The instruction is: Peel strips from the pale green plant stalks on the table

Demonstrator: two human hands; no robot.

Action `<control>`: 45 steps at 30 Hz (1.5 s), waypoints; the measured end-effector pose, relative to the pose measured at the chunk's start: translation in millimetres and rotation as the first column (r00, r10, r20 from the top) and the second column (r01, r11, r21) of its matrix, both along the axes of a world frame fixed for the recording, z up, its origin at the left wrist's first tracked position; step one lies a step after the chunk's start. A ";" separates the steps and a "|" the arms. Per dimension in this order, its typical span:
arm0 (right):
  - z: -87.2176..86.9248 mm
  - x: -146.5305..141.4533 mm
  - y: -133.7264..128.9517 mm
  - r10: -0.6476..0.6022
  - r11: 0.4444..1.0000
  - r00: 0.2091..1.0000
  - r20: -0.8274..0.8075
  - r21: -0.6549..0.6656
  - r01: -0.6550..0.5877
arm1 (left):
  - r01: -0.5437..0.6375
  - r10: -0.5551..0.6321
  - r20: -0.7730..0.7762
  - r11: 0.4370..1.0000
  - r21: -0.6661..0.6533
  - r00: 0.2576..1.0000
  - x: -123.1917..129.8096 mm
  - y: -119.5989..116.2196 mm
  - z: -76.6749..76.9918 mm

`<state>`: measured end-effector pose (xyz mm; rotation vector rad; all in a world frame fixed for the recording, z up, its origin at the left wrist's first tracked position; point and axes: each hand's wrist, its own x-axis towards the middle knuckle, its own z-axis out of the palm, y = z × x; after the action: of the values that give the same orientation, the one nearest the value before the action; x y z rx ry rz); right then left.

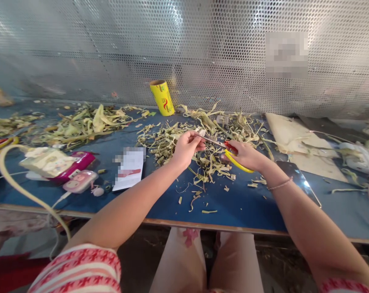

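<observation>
pinching a thin strip (202,136) taut with left hand (186,147) fingers so the scissors (225,149), gripped in the right hand (247,156), can bite above the heap of trimmings (172,140) on the desk (233,203).

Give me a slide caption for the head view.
Right hand works scissors over plant scraps on blue table.
</observation>
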<state>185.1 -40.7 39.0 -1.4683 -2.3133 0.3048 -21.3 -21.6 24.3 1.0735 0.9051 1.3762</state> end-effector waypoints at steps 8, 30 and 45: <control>0.6 -6.8 -4.3 -0.015 1.000 1.000 0.015 -0.025 0.016 | 0.053 -0.053 -0.088 0.999 -0.004 0.995 1.8 -3.3 -0.2; 5.3 -3.5 -2.6 -0.134 0.988 0.990 0.054 -0.074 0.137 | 0.107 -0.104 0.061 0.992 -0.060 0.993 1.7 -4.5 3.1; 5.5 -5.2 -5.1 -0.016 0.998 0.996 0.086 -0.064 0.021 | 0.101 -0.101 0.013 0.995 -0.012 0.995 2.8 -5.6 -0.3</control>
<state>179.9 -45.8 44.5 -1.5617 -2.3756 0.3201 -18.5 -27.1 24.0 1.0856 0.8381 1.2910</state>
